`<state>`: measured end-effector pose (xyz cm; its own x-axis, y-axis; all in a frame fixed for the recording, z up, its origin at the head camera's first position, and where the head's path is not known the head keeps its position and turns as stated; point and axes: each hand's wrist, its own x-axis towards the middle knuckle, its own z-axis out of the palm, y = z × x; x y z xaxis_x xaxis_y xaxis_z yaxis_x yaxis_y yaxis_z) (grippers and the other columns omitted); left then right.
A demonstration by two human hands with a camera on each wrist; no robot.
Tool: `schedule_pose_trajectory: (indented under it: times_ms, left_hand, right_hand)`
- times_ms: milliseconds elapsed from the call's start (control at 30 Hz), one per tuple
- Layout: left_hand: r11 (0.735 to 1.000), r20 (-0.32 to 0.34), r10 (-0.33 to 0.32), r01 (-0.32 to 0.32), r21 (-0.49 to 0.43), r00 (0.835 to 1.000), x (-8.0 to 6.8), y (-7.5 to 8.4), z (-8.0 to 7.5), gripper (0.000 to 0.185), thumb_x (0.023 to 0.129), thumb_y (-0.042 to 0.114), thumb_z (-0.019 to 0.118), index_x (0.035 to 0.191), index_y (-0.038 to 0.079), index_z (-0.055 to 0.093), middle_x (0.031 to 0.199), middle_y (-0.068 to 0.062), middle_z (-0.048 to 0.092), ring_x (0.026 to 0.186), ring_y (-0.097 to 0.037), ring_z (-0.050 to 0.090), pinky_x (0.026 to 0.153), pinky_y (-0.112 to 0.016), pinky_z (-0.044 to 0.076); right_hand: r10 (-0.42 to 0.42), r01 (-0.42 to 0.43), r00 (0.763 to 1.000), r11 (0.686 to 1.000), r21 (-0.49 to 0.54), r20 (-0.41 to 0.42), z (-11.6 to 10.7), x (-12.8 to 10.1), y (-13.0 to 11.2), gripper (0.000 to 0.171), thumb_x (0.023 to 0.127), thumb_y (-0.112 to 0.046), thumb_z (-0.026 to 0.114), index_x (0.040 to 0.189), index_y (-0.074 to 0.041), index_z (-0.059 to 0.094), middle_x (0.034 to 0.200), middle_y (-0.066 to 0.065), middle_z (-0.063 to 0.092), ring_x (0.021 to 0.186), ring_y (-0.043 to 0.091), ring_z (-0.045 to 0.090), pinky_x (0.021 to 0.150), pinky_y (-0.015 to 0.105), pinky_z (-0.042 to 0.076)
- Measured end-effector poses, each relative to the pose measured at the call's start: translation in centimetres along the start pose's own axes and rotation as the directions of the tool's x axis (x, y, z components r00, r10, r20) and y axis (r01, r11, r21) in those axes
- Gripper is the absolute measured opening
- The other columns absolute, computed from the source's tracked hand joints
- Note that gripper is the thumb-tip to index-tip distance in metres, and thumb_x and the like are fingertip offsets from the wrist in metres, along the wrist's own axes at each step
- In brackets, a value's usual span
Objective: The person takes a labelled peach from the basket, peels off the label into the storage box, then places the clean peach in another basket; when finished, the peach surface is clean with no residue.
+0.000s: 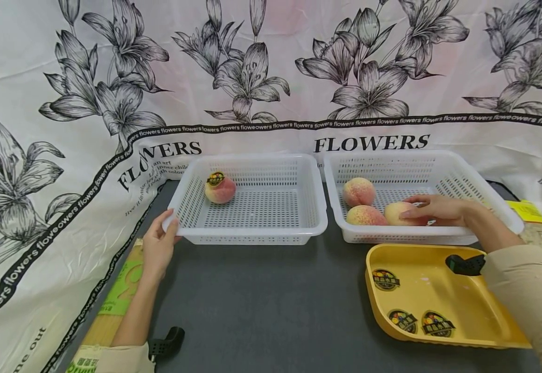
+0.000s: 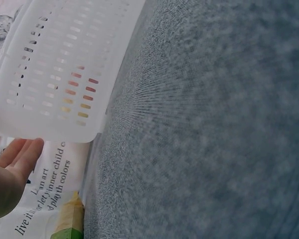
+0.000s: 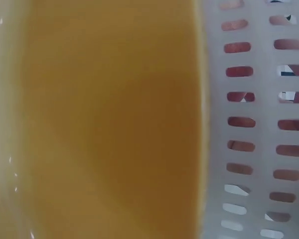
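Right hand on a peach, left hand at the other basket.

Right hand [image 1: 431, 209] reaches into the right basket [image 1: 485, 192], fingers curled over the near-right peach [image 1: 398, 213], which lies beside two other peaches [image 1: 358, 191] in there. Left hand [image 1: 158, 243] touches the near-left corner of the left basket [image 1: 252, 235], fingers relaxed and fairly straight; one stickered peach [image 1: 220, 188] sits at its far left. A yellow tray [image 1: 439, 290] lies just in front of the right basket.
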<state>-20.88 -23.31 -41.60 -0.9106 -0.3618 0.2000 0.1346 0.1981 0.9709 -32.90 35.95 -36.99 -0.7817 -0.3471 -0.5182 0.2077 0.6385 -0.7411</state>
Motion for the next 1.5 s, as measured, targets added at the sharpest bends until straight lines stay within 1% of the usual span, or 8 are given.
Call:
schedule_pose_trajectory:
  times_ms: [400, 567, 633, 800, 967, 1067, 1233, 1500]
  left_hand:
    - [1.0, -0.004, -0.008, 0.008, 0.005, 1.0, 0.1, -0.1, 0.1, 0.041, 0.1, 0.013, 0.051, 0.139, 0.003, 0.046, 0.13, -0.023, 0.052, 0.101, -0.022, 0.06, 0.072, -0.015, 0.051]
    - [1.0, -0.006, -0.009, 0.009, -0.001, 1.0, 0.1, -0.1, 0.1, 0.041, 0.1, 0.014, 0.051, 0.139, 0.004, 0.046, 0.129, -0.022, 0.052, 0.101, -0.022, 0.059, 0.073, -0.015, 0.051]
    - [1.0, -0.007, -0.007, 0.007, -0.001, 1.0, 0.2, -0.1, 0.1, 0.041, 0.1, 0.014, 0.051, 0.139, 0.004, 0.046, 0.129, -0.022, 0.052, 0.102, -0.023, 0.059, 0.073, -0.016, 0.052]
    - [1.0, -0.006, -0.006, 0.006, 0.004, 1.0, 0.1, -0.2, 0.1, 0.041, 0.1, 0.013, 0.05, 0.14, 0.003, 0.045, 0.13, -0.022, 0.052, 0.103, -0.026, 0.059, 0.073, -0.016, 0.052]
    - [1.0, -0.007, -0.012, 0.012, 0.003, 1.0, 0.1, -0.2, 0.1, 0.041, 0.1, 0.013, 0.05, 0.14, 0.004, 0.045, 0.13, -0.021, 0.052, 0.106, -0.031, 0.057, 0.074, -0.016, 0.051]
    - [1.0, -0.006, -0.014, 0.014, 0.004, 1.0, 0.2, -0.3, 0.0, 0.041, 0.1, 0.013, 0.05, 0.14, 0.004, 0.045, 0.13, -0.021, 0.052, 0.108, -0.036, 0.055, 0.074, -0.017, 0.052]
    - [0.999, -0.009, -0.029, 0.03, 0.021, 1.0, 0.2, -0.2, 0.0, 0.041, 0.1, 0.015, 0.05, 0.14, 0.006, 0.045, 0.13, -0.02, 0.052, 0.106, -0.03, 0.057, 0.076, -0.02, 0.052]
    - [1.0, -0.008, -0.005, 0.005, -0.01, 1.0, 0.1, -0.2, 0.0, 0.041, 0.099, 0.012, 0.052, 0.139, 0.003, 0.047, 0.128, -0.022, 0.053, 0.095, -0.014, 0.06, 0.073, -0.017, 0.052]
  right_hand:
    - [-0.003, 0.003, 1.0, 1.0, -0.003, 0.026, -0.2, 0.2, 0.0, 0.074, 0.098, -0.044, 0.05, 0.15, -0.005, 0.016, 0.135, 0.025, 0.038, 0.111, 0.034, 0.045, 0.09, 0.045, 0.047]
    - [-0.1, 0.097, 0.991, 0.995, -0.034, -0.085, -0.2, 0.2, -0.1, 0.076, 0.1, -0.047, 0.043, 0.148, 0.004, 0.012, 0.146, 0.032, 0.019, 0.128, 0.049, 0.028, 0.102, 0.06, 0.031]
    - [-0.151, 0.145, 0.972, 0.988, -0.044, -0.179, -0.3, 0.2, -0.4, 0.079, 0.1, -0.049, 0.04, 0.148, 0.006, 0.011, 0.147, 0.034, 0.016, 0.131, 0.052, 0.022, 0.104, 0.062, 0.025]
    - [-0.204, 0.228, 0.882, 0.974, 0.005, -0.424, -0.2, -0.1, -2.2, 0.085, 0.097, -0.057, 0.037, 0.149, 0.006, 0.013, 0.146, 0.033, 0.022, 0.13, 0.048, 0.024, 0.105, 0.059, 0.025]
    - [-0.22, 0.282, 0.817, 0.959, 0.036, -0.533, 0.4, -0.4, -4.8, 0.087, 0.093, -0.062, 0.037, 0.148, 0.002, 0.021, 0.143, 0.025, 0.032, 0.124, 0.035, 0.036, 0.095, 0.026, 0.045]
    - [-0.238, 0.324, 0.844, 0.941, 0.103, -0.48, 0.7, -0.5, -6.6, 0.087, 0.092, -0.062, 0.039, 0.15, 0.0, 0.019, 0.142, 0.02, 0.032, 0.126, 0.032, 0.035, 0.087, 0.018, 0.047]
    - [-0.258, 0.345, 0.916, 0.899, 0.271, -0.308, 1.5, -0.3, -10.1, 0.087, 0.093, -0.06, 0.041, 0.153, -0.006, 0.008, 0.148, 0.02, 0.021, 0.133, 0.036, 0.027, 0.096, 0.031, 0.043]
    - [-0.313, 0.341, 0.94, 0.831, 0.44, -0.136, 4.3, 1.0, -15.6, 0.076, 0.099, -0.049, 0.038, 0.152, -0.006, 0.006, 0.153, 0.026, 0.012, 0.137, 0.04, 0.022, 0.102, 0.046, 0.035]
